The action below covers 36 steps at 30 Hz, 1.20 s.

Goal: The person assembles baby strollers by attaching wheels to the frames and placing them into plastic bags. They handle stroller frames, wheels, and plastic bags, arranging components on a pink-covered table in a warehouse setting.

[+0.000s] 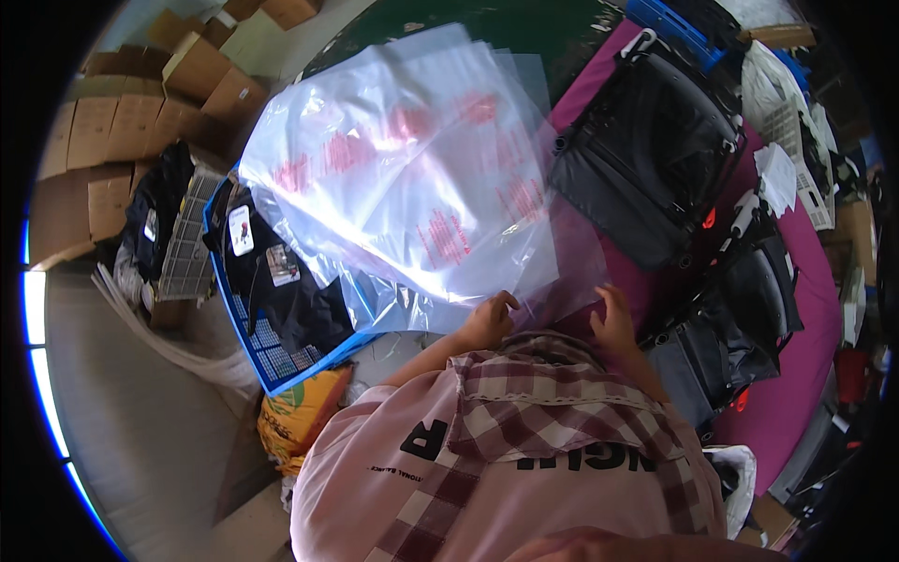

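L hand (489, 321): curled at plastic (393, 201), can't tell if gripping.
R hand (613, 323): part-open, nr plastic.
Plastic: pls lift 1 layer only, you.

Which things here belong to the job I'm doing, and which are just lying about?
Seemingly part of the job: clear plastic sheets, left hand and right hand near their edge; possibly the black fabric goods.

Seemingly just lying about: cardboard boxes, orange-yellow sack.
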### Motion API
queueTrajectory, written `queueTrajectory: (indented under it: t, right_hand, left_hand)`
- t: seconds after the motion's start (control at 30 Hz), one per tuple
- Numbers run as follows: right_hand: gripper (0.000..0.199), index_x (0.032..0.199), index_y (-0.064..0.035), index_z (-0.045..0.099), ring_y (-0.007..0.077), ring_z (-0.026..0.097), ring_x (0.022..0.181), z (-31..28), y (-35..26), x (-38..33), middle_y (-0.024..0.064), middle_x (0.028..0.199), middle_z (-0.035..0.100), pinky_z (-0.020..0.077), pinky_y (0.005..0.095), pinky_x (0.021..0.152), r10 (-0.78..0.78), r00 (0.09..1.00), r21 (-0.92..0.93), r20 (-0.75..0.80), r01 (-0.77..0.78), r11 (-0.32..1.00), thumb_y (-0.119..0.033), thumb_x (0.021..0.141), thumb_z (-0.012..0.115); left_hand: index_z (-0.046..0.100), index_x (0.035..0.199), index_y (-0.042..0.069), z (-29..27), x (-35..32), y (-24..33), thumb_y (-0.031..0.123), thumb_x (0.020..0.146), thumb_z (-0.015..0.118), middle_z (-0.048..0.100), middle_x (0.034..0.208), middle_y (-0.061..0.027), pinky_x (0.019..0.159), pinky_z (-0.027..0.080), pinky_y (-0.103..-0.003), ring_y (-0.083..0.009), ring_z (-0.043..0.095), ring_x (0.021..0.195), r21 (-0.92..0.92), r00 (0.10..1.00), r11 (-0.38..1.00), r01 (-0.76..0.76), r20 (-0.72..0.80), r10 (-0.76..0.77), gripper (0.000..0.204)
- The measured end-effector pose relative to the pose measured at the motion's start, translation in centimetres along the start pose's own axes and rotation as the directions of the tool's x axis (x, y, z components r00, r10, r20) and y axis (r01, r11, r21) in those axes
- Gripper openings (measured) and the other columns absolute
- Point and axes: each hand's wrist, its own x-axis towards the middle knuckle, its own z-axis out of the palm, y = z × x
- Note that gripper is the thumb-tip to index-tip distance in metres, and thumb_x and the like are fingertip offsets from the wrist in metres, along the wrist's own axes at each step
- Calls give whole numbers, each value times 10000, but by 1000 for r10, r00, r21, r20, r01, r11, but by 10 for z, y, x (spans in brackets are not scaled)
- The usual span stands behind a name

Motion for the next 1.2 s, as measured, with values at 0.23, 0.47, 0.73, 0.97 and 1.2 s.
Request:
queueTrajectory:
  t: [0.23,0.47,0.73,0.97,1.2]
  right_hand:
    - [250,1044,-10,591,325,626,903,22,-52,30,165,978,637,497,386,787,-104,927,252,361,10,968,-90,808,583]
    - [155,953,-32,600,327,607,783,79,-69,61,121,826,618,492,403,701,-353,896,374,270,241,896,-39,801,577]
    - [323,1078,-31,578,352,503,1097,117,-169,109,161,1196,511,430,428,927,-541,812,215,219,501,839,-48,759,624]
    - [519,1242,-78,502,366,335,1298,181,-240,177,168,1408,348,308,475,1044,-375,905,-133,203,405,905,-114,754,675]
    - [822,1407,-116,339,354,211,1379,280,-313,243,138,1487,243,227,513,1090,-73,956,-449,283,200,871,-299,724,759]
  left_hand:
    - [556,1053,4,-3,-27,-25,43,820,517,609,923,-160,758,492,-378,-305,610,845,22,951,998,-54,-304,59,239]
    - [572,1035,29,10,-117,-23,147,834,586,609,971,-160,810,495,-374,-300,610,910,20,910,961,276,-326,-255,234]
    - [566,1037,18,-31,-146,-55,139,825,585,585,1028,-165,845,482,-376,-311,598,954,-128,854,956,265,-429,-295,245]
    - [557,1072,20,-140,-179,-156,123,827,602,566,1036,-169,805,493,-378,-300,619,864,-163,801,949,271,-509,-317,270]
    - [572,1004,17,-290,-216,-337,92,807,601,601,956,-184,817,489,-407,-354,597,913,-296,598,901,317,-675,-432,213]
